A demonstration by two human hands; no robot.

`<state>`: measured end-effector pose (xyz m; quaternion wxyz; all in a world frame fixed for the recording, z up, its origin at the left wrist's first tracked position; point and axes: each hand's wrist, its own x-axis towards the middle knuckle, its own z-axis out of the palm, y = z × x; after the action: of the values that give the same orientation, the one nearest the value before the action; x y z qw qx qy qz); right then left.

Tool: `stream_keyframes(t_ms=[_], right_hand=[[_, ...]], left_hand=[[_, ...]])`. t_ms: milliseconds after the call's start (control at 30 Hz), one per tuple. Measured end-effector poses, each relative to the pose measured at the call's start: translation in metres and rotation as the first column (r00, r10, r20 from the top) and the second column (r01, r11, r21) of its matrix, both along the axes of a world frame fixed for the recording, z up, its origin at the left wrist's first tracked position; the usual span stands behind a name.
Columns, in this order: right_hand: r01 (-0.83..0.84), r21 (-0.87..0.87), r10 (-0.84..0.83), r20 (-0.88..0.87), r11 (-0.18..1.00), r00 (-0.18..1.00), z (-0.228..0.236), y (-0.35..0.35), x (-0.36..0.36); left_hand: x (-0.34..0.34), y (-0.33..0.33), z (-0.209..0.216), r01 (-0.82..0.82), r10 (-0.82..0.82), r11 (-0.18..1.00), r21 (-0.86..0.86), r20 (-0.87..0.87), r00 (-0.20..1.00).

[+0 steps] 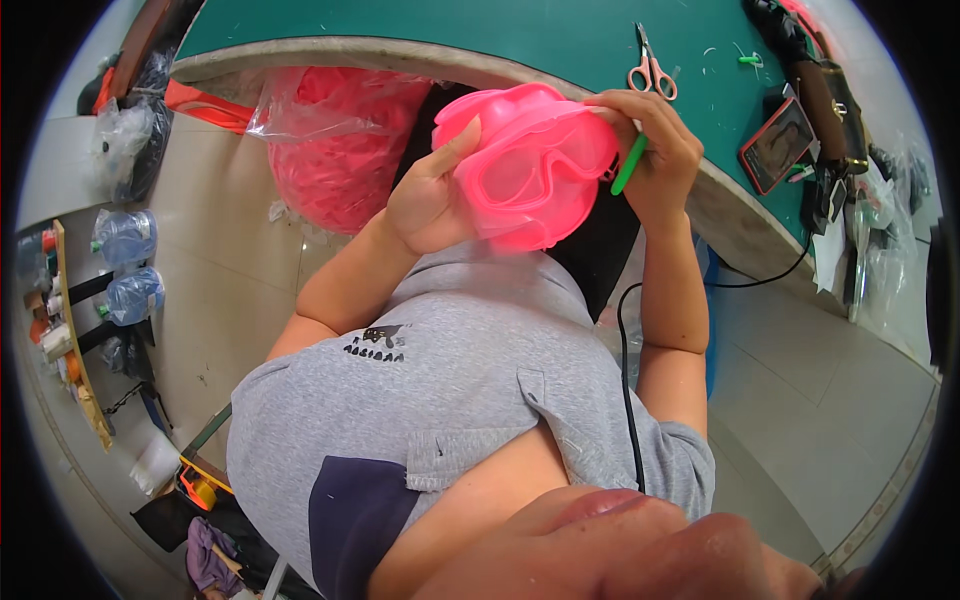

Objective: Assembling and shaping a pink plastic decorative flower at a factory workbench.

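Note:
My left hand (436, 200) grips a bright pink, glossy moulded piece (520, 180) by its left side, with the thumb lying on its face. Raised outlines like a pair of goggles show on that piece, which is held up in front of my body near the table edge. Closed fingers of my right hand (662, 150) hold a slim green-handled tool (629, 166) slanting downward. The same hand's fingertips touch the upper right rim of the pink piece. Whatever tip the tool has is hidden by my hand.
Pink-handled scissors (652, 78) lie on the green tabletop (480, 28). A red-edged phone (778, 146) rests at its right, with a black cable (740, 285) running down. Below the table's left part stands a clear bag of pink pieces (345, 160). Large water bottles (132, 295) are farther left.

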<state>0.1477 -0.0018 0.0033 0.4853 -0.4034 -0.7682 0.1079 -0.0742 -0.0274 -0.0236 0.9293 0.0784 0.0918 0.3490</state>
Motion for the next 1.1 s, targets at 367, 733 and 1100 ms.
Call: stream_keyframes(t_ms=[367, 733, 1100], right_hand=[[-0.521, 0.034, 0.322, -0.819, 0.853, 0.475, 0.036, -0.044, 0.048], [0.091, -0.3, -0.098, -0.007, 0.95, 0.995, 0.0, -0.016, 0.031], [-0.034, -0.575, -0.042, -0.119, 0.818, 0.992, 0.018, -0.019, -0.026]], left_hand=[[-0.006, 0.014, 0.007, -0.221, 0.224, 0.973, -0.064, 0.054, 0.973], [0.004, -0.001, 0.013, -0.195, 0.223, 0.962, 0.189, -0.139, 0.965], [0.012, -0.008, 0.012, -0.144, 0.266, 0.913, 0.382, -0.288, 0.92]])
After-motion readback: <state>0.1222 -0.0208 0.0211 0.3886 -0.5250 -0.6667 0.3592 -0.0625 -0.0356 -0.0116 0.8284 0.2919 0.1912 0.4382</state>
